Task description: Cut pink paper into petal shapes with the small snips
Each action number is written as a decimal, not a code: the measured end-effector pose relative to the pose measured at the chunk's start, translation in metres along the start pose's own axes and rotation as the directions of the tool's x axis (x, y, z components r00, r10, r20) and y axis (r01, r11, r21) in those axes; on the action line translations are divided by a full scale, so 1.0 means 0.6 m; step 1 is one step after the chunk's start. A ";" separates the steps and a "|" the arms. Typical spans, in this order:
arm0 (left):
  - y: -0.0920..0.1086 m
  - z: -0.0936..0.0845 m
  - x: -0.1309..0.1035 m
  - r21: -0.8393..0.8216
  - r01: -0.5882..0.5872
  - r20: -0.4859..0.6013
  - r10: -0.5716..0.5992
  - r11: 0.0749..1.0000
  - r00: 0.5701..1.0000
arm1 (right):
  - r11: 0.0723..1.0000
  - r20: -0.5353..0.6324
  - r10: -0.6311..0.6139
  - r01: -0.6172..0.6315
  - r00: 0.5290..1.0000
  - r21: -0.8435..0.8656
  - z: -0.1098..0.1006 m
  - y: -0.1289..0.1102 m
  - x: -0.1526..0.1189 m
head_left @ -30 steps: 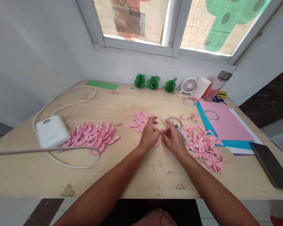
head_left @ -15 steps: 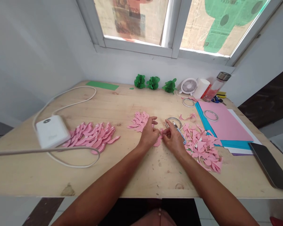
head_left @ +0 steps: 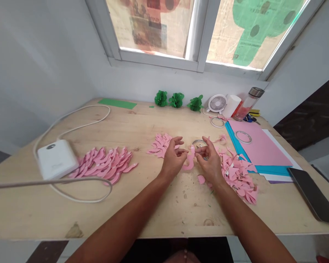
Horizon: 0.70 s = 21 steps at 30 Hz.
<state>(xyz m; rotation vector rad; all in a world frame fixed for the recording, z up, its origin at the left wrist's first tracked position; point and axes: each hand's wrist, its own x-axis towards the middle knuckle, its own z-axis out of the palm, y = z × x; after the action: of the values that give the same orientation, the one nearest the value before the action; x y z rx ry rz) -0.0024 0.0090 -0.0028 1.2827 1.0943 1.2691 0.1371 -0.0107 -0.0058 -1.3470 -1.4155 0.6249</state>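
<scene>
A curved pink paper piece (head_left: 190,162) with a pale tip stands between my two hands. My left hand (head_left: 174,157) is on its left side, thumb and index finger pinched close to it, the other fingers raised. On the other side, my right hand (head_left: 210,160) has its thumb and index tip close together by the piece's upper part; whatever it pinches is too small to make out. A small pile of pink cut pieces (head_left: 159,145) lies left of my left hand. Behind my right hand, a tape ring (head_left: 199,141) is partly hidden.
Pink scraps (head_left: 239,177) lie on the right, near coloured sheets (head_left: 271,148) and a dark phone (head_left: 314,195). Pink strips (head_left: 106,162) and a white power bank (head_left: 57,159) with a cable are left. Green paper shapes (head_left: 177,99), a fan (head_left: 217,103) and a bottle (head_left: 248,104) stand behind.
My right hand has shifted slightly right and its fingers have lifted. More of the curved piece shows between my hands. A pink scrap now shows beneath my right hand.
</scene>
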 end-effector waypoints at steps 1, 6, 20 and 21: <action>0.000 0.001 -0.001 -0.025 0.005 0.016 -0.005 1.000 1.000 | 1.000 -0.008 0.008 -0.008 1.000 0.019 0.000 0.000 0.000; -0.003 0.003 -0.002 -0.117 0.018 0.070 -0.010 0.993 0.997 | 0.994 -0.024 0.044 -0.042 0.999 0.099 -0.004 0.001 0.004; 0.002 0.001 -0.002 -0.087 -0.026 0.039 0.029 0.996 0.999 | 0.993 -0.014 0.042 -0.041 0.999 0.113 -0.005 -0.001 0.004; 0.003 0.001 -0.002 -0.074 -0.032 0.034 0.034 0.997 0.999 | 0.993 -0.010 0.043 -0.042 0.999 0.111 -0.005 -0.001 0.004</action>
<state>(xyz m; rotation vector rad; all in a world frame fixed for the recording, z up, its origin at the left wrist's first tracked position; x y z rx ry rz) -0.0022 0.0078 -0.0011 1.2675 0.9963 1.2952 0.1399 -0.0094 -0.0037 -1.2938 -1.3260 0.7119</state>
